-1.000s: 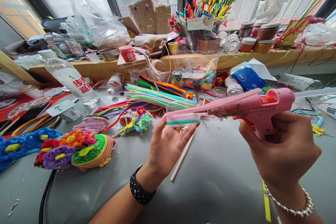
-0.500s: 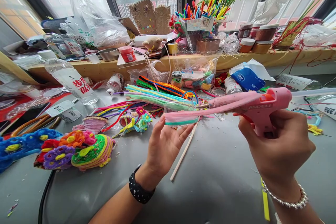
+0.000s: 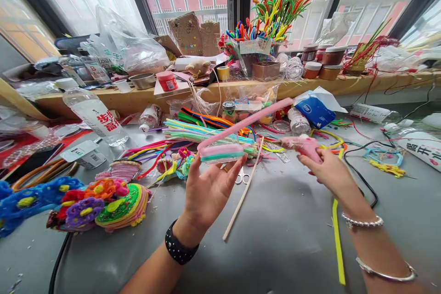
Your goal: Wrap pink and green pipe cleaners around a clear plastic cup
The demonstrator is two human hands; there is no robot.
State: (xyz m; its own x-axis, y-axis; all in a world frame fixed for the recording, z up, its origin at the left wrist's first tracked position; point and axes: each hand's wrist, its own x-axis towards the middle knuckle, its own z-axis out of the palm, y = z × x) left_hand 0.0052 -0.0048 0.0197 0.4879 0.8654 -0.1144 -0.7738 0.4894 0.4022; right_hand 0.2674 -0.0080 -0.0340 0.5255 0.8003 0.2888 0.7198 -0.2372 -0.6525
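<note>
My left hand (image 3: 208, 195) pinches a small clear plastic form wrapped in bands of pink and mint-green pipe cleaner (image 3: 222, 158). From its left side, the loose length of pink pipe cleaner (image 3: 246, 121) slants up to the right. My right hand (image 3: 332, 177) is closed around a pink glue gun (image 3: 305, 146), low over the table, with the nozzle pointing left. Much of the gun's handle is hidden by the fingers. Behind my left hand lies a bundle of pastel pipe cleaners (image 3: 182, 131). Scissors (image 3: 242, 177) show just beyond my left fingertips.
Pipe-cleaner flowers (image 3: 82, 204) sit at the left, near an upright water bottle (image 3: 93, 112). A pale stick (image 3: 243, 197) and a yellow strip (image 3: 337, 243) lie in front. A black cord (image 3: 361, 165) curves at the right. Jars and craft supplies crowd the window ledge (image 3: 193, 95).
My right hand has carried the glue gun away from the wrapped form, down toward the table. The pink pipe cleaner's free end now points upward. My left hand has shifted slightly left.
</note>
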